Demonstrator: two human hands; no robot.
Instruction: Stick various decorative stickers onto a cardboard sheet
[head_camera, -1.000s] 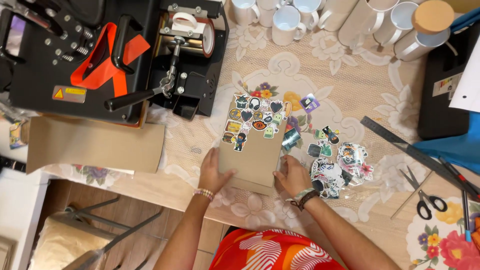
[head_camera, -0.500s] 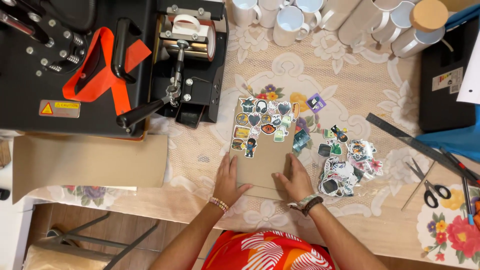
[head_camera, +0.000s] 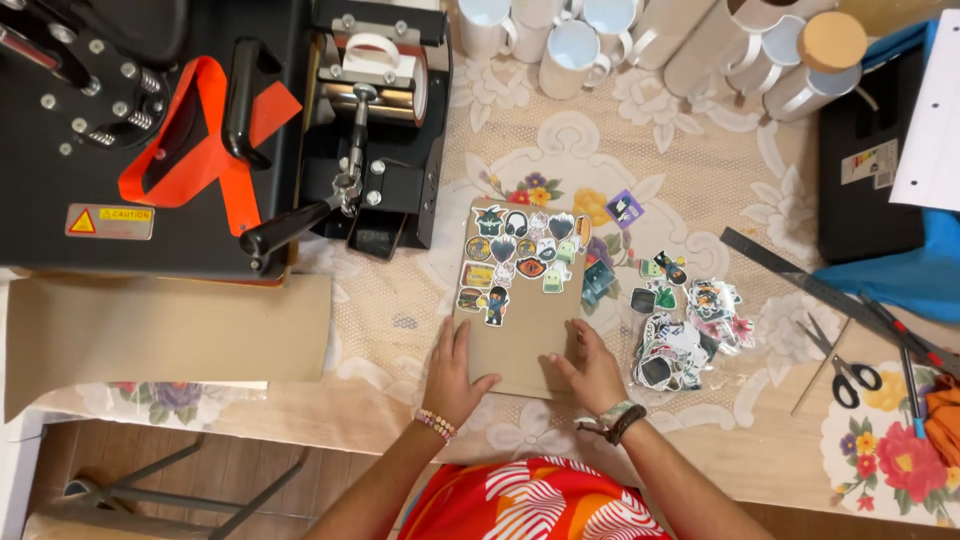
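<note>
A brown cardboard sheet (head_camera: 527, 330) lies on the lace tablecloth, its far half covered with several small colourful stickers (head_camera: 520, 255). My left hand (head_camera: 457, 372) rests flat on the sheet's near left corner. My right hand (head_camera: 593, 366) presses on its near right edge, fingers spread. Neither hand grips anything. A loose pile of stickers (head_camera: 685, 325) lies just right of the sheet, close to my right hand.
A black heat press with an orange part (head_camera: 200, 130) fills the far left. White mugs (head_camera: 570, 50) stand along the far edge. A ruler (head_camera: 800, 285) and scissors (head_camera: 845, 365) lie at the right. A larger cardboard piece (head_camera: 165, 335) lies at the left.
The view has shifted a little. Both hands stay on the near end of the cardboard sheet, which has barely moved.
</note>
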